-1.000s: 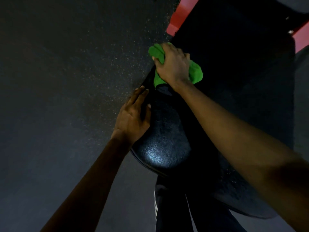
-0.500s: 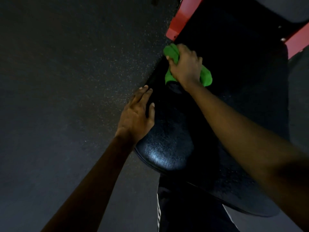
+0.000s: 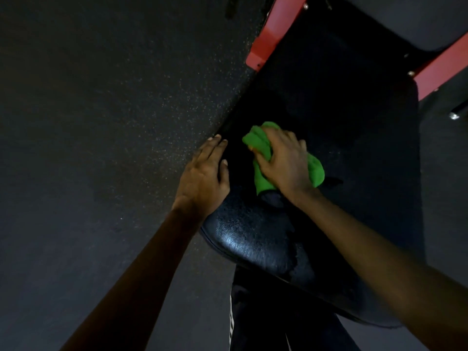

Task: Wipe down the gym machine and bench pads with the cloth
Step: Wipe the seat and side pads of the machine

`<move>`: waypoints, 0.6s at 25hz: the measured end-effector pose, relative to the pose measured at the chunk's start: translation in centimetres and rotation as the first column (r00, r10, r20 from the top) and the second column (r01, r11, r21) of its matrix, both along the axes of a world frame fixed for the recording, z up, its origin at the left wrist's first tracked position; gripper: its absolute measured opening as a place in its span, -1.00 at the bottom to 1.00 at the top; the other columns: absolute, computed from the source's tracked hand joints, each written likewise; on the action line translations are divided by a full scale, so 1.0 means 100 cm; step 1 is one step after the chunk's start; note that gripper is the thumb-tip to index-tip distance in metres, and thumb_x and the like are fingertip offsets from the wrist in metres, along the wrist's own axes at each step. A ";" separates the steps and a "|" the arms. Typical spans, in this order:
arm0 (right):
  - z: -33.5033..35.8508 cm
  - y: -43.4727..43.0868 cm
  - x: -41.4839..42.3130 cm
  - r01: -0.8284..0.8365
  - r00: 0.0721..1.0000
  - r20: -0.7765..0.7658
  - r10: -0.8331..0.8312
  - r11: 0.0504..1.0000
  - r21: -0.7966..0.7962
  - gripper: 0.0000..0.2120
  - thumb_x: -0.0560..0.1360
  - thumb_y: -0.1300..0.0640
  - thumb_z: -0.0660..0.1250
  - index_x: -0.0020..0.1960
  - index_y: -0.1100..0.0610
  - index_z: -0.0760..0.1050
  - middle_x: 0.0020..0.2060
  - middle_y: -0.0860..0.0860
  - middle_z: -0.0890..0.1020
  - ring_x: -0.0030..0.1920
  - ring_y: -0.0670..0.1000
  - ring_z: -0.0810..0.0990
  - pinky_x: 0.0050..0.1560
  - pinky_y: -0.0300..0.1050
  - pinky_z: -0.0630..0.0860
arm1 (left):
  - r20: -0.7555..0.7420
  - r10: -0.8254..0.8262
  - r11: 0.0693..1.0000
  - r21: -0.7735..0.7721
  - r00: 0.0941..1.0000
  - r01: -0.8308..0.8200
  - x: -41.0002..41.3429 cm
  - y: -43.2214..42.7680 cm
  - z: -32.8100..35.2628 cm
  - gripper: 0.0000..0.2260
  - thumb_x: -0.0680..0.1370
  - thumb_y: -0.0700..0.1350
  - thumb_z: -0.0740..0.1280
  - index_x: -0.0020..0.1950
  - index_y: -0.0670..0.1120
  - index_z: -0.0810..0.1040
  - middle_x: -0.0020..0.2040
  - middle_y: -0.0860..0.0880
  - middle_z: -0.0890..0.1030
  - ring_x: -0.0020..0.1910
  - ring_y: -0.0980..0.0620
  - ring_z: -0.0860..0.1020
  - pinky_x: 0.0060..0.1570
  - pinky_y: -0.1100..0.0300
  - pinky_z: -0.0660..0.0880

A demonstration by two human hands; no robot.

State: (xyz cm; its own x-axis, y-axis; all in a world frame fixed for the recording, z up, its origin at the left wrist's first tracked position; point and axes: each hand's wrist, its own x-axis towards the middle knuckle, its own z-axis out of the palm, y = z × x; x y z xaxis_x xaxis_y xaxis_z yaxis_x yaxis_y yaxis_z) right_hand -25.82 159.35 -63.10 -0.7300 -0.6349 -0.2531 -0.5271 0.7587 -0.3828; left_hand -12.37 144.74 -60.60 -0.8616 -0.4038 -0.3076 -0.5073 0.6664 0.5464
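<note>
Fingers [image 3: 274, 140] of the right hand [image 3: 283, 165] are curled and close together, clamped on the green cloth [image 3: 258, 145]. The cloth is bunched up under the palm. One part of it comes out on the far left side of the hand and another part on the right side, near the wrist. The hand presses the cloth down on the black bench pad [image 3: 253, 239], about in the middle of its length and nearer to its left edge.

The left hand [image 3: 202, 176] lies flat on the left edge of the same pad, just beside the cloth but not touching it. Its fingers [image 3: 214, 150] are straight and together, pointing away from the person, and they hold nothing. The thumb rests on the top surface of the pad.

The near end of the pad is rounded and shines under the light, with a duller patch on its right part. The far part of the pad is very dark and I cannot tell its details. Beyond it, two bars of a red metal frame [image 3: 273, 34] with small bolts cross the upper right corner. Under everything is a dark floor [image 3: 101, 122] with fine light speckles. Below the near end of the pad, dark trousers [image 3: 253, 325] with white stripes are visible.
</note>
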 end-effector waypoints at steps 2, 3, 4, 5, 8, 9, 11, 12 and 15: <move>-0.028 -0.026 -0.039 0.106 0.994 -0.035 -0.104 0.993 0.048 -0.52 0.55 -0.13 0.28 0.41 0.02 0.43 0.33 0.02 0.55 0.25 0.16 0.50 0.18 0.08 0.36 | 0.002 0.009 1.000 0.013 1.000 -0.009 -0.001 -0.001 -0.001 -0.57 0.63 -0.10 0.15 0.49 -0.18 0.39 0.51 -0.13 0.38 0.51 -0.05 0.32 0.49 0.04 0.29; -0.041 -0.038 -0.060 0.166 0.986 -0.032 -0.164 0.983 0.075 -0.51 0.56 -0.14 0.26 0.42 0.03 0.42 0.34 0.03 0.54 0.28 0.18 0.49 0.22 0.10 0.36 | 0.002 0.010 1.000 0.018 1.000 -0.010 0.000 -0.001 -0.002 -0.57 0.63 -0.11 0.17 0.49 -0.18 0.39 0.51 -0.13 0.38 0.51 -0.05 0.32 0.49 0.04 0.29; -0.054 -0.047 -0.081 0.223 0.975 -0.027 -0.222 0.970 0.100 -0.50 0.55 -0.15 0.25 0.42 0.04 0.41 0.34 0.04 0.54 0.30 0.19 0.48 0.25 0.12 0.35 | -0.001 0.008 1.000 0.018 1.000 -0.008 0.000 -0.001 -0.002 -0.58 0.64 -0.12 0.18 0.49 -0.18 0.39 0.51 -0.13 0.38 0.51 -0.05 0.32 0.49 0.04 0.29; -0.062 -0.054 -0.096 0.269 0.963 -0.026 -0.268 0.955 0.125 -0.50 0.55 -0.16 0.24 0.41 0.05 0.41 0.33 0.05 0.54 0.31 0.19 0.48 0.27 0.14 0.35 | -0.008 0.004 1.000 0.012 1.000 -0.003 0.001 0.000 -0.002 -0.58 0.64 -0.12 0.18 0.49 -0.18 0.40 0.51 -0.13 0.38 0.51 -0.05 0.32 0.49 0.05 0.29; -0.056 -0.057 -0.093 0.285 0.958 0.001 -0.288 0.948 0.138 -0.50 0.56 -0.20 0.24 0.38 0.06 0.42 0.31 0.04 0.55 0.30 0.19 0.47 0.26 0.13 0.34 | -0.015 0.007 1.000 -0.001 1.000 -0.007 0.001 -0.001 -0.004 -0.56 0.63 -0.09 0.16 0.50 -0.18 0.39 0.51 -0.13 0.38 0.51 -0.06 0.33 0.49 0.04 0.28; -0.045 -0.047 -0.076 0.257 0.965 0.025 -0.262 0.959 0.115 -0.51 0.56 -0.20 0.25 0.38 0.06 0.43 0.31 0.03 0.55 0.28 0.19 0.48 0.24 0.12 0.34 | -0.012 0.009 1.000 -0.007 1.000 -0.009 0.001 0.000 -0.004 -0.56 0.63 -0.07 0.14 0.49 -0.18 0.39 0.51 -0.13 0.38 0.50 -0.06 0.33 0.49 0.03 0.29; -0.008 -0.011 -0.024 0.165 0.984 0.059 -0.167 0.985 0.039 -0.53 0.56 -0.19 0.28 0.37 0.03 0.45 0.31 -0.01 0.56 0.22 0.16 0.48 0.16 0.09 0.36 | -0.007 0.005 1.000 -0.015 1.000 -0.005 0.001 0.001 -0.003 -0.54 0.63 -0.05 0.11 0.49 -0.18 0.40 0.51 -0.14 0.39 0.50 -0.06 0.34 0.48 0.03 0.29; 0.012 0.010 0.006 0.108 0.991 0.074 -0.109 0.994 0.012 -0.54 0.55 -0.18 0.29 0.38 0.00 0.45 0.30 -0.04 0.57 0.20 0.12 0.47 0.12 0.06 0.36 | -0.008 0.002 1.000 -0.014 1.000 -0.002 0.001 0.001 -0.002 -0.54 0.63 -0.05 0.11 0.49 -0.18 0.40 0.51 -0.14 0.38 0.51 -0.06 0.34 0.48 0.05 0.29; 0.044 0.052 0.062 -0.028 0.996 0.087 0.031 0.999 -0.027 -0.51 0.51 -0.16 0.33 0.40 -0.03 0.43 0.28 -0.09 0.58 0.20 0.05 0.45 0.06 0.00 0.32 | -0.009 -0.008 1.000 -0.017 1.000 0.008 0.003 0.001 -0.001 -0.58 0.64 -0.12 0.15 0.49 -0.20 0.40 0.51 -0.16 0.38 0.51 -0.08 0.33 0.46 0.12 0.24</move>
